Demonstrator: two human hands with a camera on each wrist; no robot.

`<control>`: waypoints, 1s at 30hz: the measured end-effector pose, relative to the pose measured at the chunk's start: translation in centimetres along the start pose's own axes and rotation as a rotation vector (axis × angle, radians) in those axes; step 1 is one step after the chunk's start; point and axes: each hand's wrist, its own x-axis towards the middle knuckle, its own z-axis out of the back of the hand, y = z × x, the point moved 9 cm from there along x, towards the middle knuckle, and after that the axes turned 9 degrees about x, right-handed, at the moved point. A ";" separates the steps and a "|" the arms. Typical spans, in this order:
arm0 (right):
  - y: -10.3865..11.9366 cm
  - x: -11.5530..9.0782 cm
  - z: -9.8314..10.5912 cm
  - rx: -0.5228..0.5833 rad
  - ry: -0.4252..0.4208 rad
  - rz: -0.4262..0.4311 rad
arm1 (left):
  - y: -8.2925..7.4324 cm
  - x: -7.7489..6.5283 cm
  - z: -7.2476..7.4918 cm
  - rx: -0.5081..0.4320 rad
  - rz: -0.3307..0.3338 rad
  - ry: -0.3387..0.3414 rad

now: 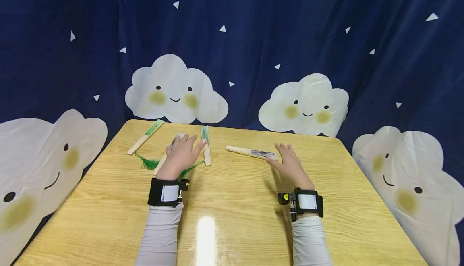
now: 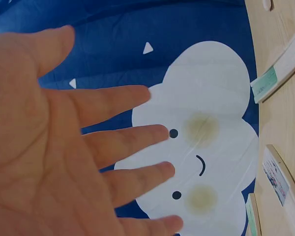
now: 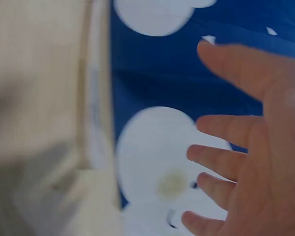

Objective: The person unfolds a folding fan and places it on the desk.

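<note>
Several folded fans lie on the wooden table. My left hand (image 1: 180, 155) hovers over one with a dark print (image 1: 160, 163), hiding its middle; its fingers are spread and hold nothing. Just right of that hand lies a green-ended folded fan (image 1: 206, 155), and another green-ended folded fan (image 1: 146, 136) is at the far left. My right hand (image 1: 291, 167), fingers extended, is beside the printed end of a fourth folded fan (image 1: 250, 152). In the right wrist view this fan (image 3: 95, 118) is blurred, apart from the palm.
Green tassels (image 1: 149, 163) trail on the table (image 1: 246, 217) by the left fans. A dark blue curtain (image 1: 246, 24) with white clouds stands behind the table's back edge. Both wrists wear black straps with small cameras.
</note>
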 end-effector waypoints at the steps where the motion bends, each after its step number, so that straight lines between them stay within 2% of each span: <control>1: -0.3 0.5 -0.4 -0.002 0.003 0.002 | -0.1 0.1 0.3 -0.001 -0.011 -0.021; 6: -2.4 2.5 -2.1 -0.048 0.002 0.012 | -1.2 0.1 1.1 -0.003 -0.075 -0.104; 13: -5.6 3.2 -4.4 -0.067 0.083 -0.044 | -1.8 0.1 0.9 0.017 -0.097 -0.132; 16: -5.7 3.3 -4.8 -0.055 0.084 -0.034 | -1.9 0.2 0.7 0.014 -0.103 -0.134; 23: -5.0 3.1 -4.2 -0.075 0.047 -0.019 | -2.1 0.2 0.2 -0.022 -0.106 -0.093; 30: -4.4 2.1 -3.6 -0.036 0.134 -0.092 | -2.2 0.0 0.2 -0.011 -0.117 -0.095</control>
